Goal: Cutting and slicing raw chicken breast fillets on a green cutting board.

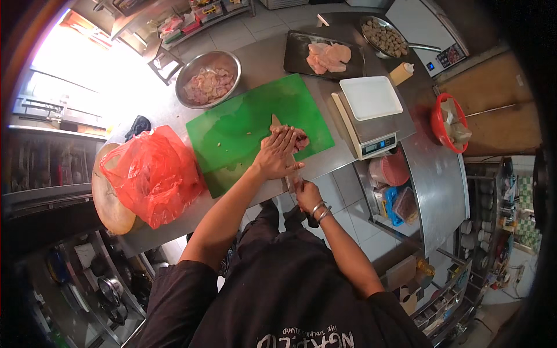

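My left hand [277,150] lies flat over a piece of raw meat [301,140] on a green cutting board [237,113], its thumb stretched to the right. Pale pinkish meat shows past the fingers; the rest is hidden under them. Just below the board's near edge, my right hand [309,196] grips a knife [290,182] by its handle. Its blade runs up towards my left palm, and a pointed tip shows beyond the fingers. Whether the blade is in or above the meat is hidden.
A steel bowl of raw meat pieces [235,71] stands behind the board. A red plastic bag [152,178] sits left, on a round wooden block [102,191]. Rightward are a scale [377,145] bearing a white tray [370,95], and a dark tray [296,52] with pale meat slices [329,57].
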A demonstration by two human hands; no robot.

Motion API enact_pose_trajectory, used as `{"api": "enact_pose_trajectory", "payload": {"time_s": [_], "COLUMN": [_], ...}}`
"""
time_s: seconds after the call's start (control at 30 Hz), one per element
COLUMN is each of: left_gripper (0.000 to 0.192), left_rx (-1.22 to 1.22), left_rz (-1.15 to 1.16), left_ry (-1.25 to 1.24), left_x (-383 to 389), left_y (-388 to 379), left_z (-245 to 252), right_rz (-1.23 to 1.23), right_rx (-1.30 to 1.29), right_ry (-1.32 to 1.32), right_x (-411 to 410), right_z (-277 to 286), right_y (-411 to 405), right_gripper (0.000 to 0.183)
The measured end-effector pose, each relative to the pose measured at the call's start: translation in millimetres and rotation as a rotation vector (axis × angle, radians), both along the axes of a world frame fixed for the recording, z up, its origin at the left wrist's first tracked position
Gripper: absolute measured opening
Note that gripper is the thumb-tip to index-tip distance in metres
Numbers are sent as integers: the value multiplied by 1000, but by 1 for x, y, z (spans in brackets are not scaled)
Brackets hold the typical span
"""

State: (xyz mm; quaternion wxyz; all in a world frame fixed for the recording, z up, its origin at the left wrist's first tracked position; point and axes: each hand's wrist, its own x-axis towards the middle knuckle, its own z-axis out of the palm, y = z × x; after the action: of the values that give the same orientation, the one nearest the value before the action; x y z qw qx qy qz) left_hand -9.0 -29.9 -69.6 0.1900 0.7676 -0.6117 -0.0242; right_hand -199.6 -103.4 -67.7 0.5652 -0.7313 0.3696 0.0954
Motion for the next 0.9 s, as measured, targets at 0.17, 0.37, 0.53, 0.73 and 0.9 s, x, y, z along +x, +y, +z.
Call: {"api": "enact_pose_trajectory", "payload": {"time_s": [0.17, 0.37, 0.53, 0.73, 0.9], "left_gripper": [100, 97, 98, 101, 92], "left_rx": [-76, -145, -126, -117, -83], "left_rz": [27, 28, 42, 53, 41], "left_ry": [0, -44, 1, -40, -28], "left_x": [-5, -5, -6, -6, 8], "left_y": [-4, -2, 0, -2, -9], "left_z": [1, -4, -2, -3, -1], "right_rz": [78, 72, 134, 142, 146], "right_rx": [-209, -213, -225, -417, -378], "right_ry": [49, -12, 57, -242, -172], "right_x": [-36, 3, -25, -6, -29], "right_z": [-30, -10, -19, -33, -13], "right_y": [16, 16, 26, 24, 27], "right_gripper": [60, 55, 51, 56, 53]}}
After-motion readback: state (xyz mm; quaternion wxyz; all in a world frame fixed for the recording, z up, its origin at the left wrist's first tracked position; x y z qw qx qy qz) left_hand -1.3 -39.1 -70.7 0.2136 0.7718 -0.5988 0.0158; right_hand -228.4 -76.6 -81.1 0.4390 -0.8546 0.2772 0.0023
